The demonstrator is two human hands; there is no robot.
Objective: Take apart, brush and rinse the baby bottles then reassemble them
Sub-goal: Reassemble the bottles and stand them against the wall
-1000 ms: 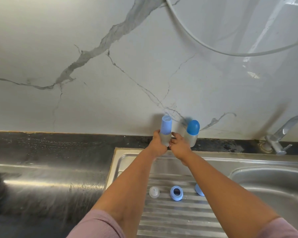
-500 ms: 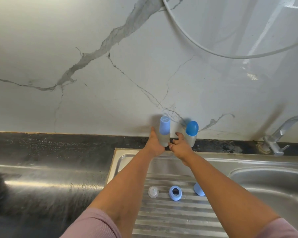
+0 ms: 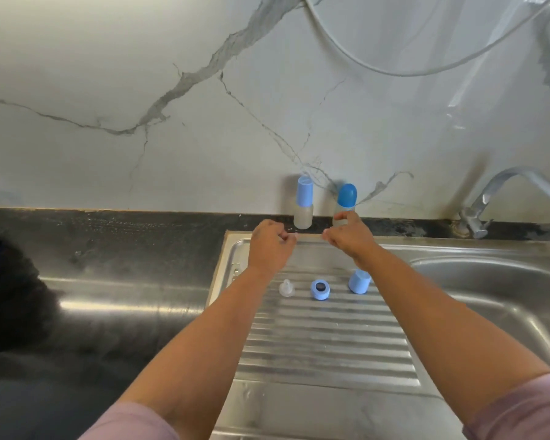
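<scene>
Two frosted baby bottles stand upright on the dark ledge against the marble wall: one with a light-blue cylindrical cap (image 3: 303, 206), one with a darker blue domed cap (image 3: 346, 195). My left hand (image 3: 272, 244) is curled and holds nothing, just in front and left of the light-capped bottle. My right hand (image 3: 350, 235) hangs in front of the domed-cap bottle, fingers loosely bent, its raised fingertips covering the bottle's base. On the ribbed drainboard (image 3: 324, 341) lie a clear nipple (image 3: 287, 288), a blue collar ring (image 3: 320, 289) and a light-blue cap (image 3: 359, 281).
A steel sink basin (image 3: 496, 300) lies to the right, with a tap (image 3: 486, 201) at its back corner. A white hose (image 3: 394, 69) loops across the wall above. A dark wet countertop (image 3: 108, 265) stretches to the left.
Both hands have let go of the light-capped bottle and drawn back toward me; it now stands alone by the wall. The camera view has shifted slightly.
</scene>
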